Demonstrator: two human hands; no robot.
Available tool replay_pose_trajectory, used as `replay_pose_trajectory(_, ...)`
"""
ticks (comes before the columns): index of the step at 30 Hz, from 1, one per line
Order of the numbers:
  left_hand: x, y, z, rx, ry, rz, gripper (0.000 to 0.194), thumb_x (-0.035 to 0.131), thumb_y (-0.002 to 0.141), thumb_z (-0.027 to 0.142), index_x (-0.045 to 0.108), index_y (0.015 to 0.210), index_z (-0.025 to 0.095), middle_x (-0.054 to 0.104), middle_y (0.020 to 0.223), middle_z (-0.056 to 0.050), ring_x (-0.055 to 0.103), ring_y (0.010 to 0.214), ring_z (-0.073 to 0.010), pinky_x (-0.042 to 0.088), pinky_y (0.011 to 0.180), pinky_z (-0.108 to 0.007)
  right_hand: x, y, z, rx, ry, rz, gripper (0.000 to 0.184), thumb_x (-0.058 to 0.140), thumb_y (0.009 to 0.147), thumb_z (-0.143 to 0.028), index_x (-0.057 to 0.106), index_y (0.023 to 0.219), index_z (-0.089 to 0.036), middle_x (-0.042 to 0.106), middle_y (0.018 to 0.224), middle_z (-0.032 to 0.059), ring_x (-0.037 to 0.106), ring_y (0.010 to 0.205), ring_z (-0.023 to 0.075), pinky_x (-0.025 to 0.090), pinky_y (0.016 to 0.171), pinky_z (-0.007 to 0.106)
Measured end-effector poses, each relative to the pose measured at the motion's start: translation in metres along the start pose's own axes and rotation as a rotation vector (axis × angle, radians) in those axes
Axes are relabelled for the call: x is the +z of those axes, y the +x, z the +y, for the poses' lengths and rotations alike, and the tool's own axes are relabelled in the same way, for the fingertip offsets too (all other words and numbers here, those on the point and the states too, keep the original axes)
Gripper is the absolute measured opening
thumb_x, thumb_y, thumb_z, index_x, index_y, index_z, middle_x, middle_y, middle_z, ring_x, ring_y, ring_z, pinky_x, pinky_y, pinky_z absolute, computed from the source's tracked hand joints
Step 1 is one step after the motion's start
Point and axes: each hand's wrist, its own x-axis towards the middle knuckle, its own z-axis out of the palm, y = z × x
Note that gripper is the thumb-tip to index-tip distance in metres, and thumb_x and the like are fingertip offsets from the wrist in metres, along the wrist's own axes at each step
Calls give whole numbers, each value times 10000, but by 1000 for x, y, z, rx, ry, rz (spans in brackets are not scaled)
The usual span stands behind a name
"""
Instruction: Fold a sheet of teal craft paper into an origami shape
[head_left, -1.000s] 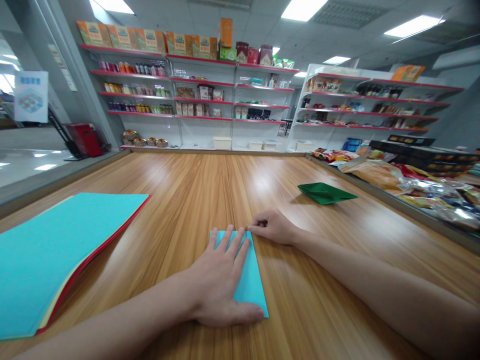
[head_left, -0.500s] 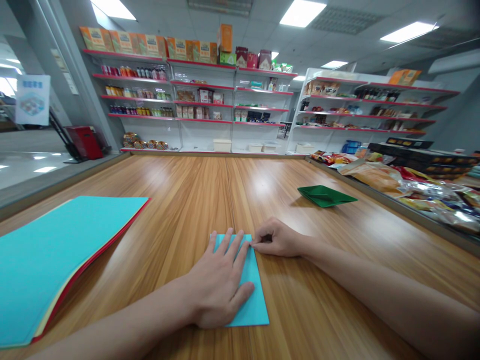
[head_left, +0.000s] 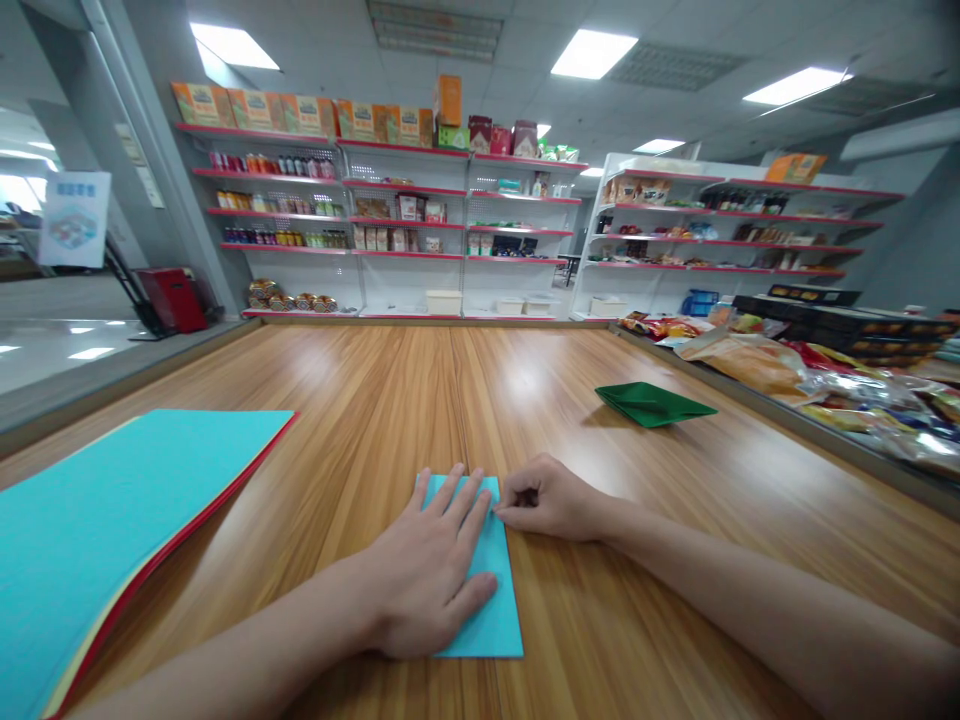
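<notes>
Now | right hand [head_left: 551, 498] lower along blue paper [head_left: 496, 615], grip narrow | left hand [head_left: 424, 575] flat, wide

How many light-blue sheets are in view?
2: one top sheet on the stack at the left, one flat sheet under the left hand. More may be hidden in the stack.

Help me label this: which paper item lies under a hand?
The small blue piece, beneath the left hand; no hand is on the large stack or green folded piece.
</notes>
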Motion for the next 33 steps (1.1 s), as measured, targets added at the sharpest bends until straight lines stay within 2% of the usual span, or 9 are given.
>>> replay_pose_trajectory(4, 2, 2, -2, -9, -6, 7, 726, 112, 935, 593, 77, 1493, 130, 2, 1545, -142, -57, 1402, -350, 14, 1100, -614, -2, -2, -2, -69, 23, -87, 176, 586, 768, -212, 646, 646, -101, 529, 537, -23, 439, 492, 62, 324, 467, 172)
replay_pose_trajectory(14, 5, 2, -5, -5, 17, 31, 691, 175, 948, 559, 78, 1496, 150, 4, 1549, -129, -32, 1407, -347, 28, 1102, -608, 3, -12, -13, -187, 30, -166, 151, 587, 748, -161, 651, 624, -104, 535, 527, -27, 442, 469, 54, 339, 458, 161)
replay_pose_trajectory(21, 7, 1, -7, 0, 41, 47, 697, 201, 950, 540, 60, 1496, 131, -10, 1547, -131, -32, 1408, -347, 32, 1106, -596, 9, -21, -24, -274, 71, -292, 159, 612, 781, -229, 712, 722, -120, 664, 627, 15, 526, 511, 62, 392, 505, 157)
replay_pose_trajectory(28, 6, 1, -6, -2, 40, 39, 703, 182, 946, 551, 64, 1496, 130, -4, 1548, -138, -3, 1408, -360, 40, 1101, -602, 17, -29, -38, -355, 198, -422, 190, 641, 792, -282, 734, 795, -117, 711, 724, 41, 600, 580, 77, 423, 546, 147)
replay_pose_trajectory(30, 5, 1, -6, 3, 33, 37, 710, 181, 947, 554, 53, 1496, 123, -11, 1545, -145, -8, 1406, -364, 38, 1100, -606, 17, -28, -38, -326, 263, -412, 215, 640, 795, -297, 731, 789, -102, 704, 703, 51, 592, 567, 81, 425, 534, 151)
replay_pose_trajectory(33, 3, 0, -7, 24, 18, 27, 711, 190, 947, 558, 45, 1496, 130, -16, 1543, -148, -34, 1402, -367, 35, 1097, -612, 15, -20, -28, -178, 272, -217, 239, 621, 796, -291, 688, 694, -86, 619, 563, 22, 496, 474, 67, 365, 447, 160)
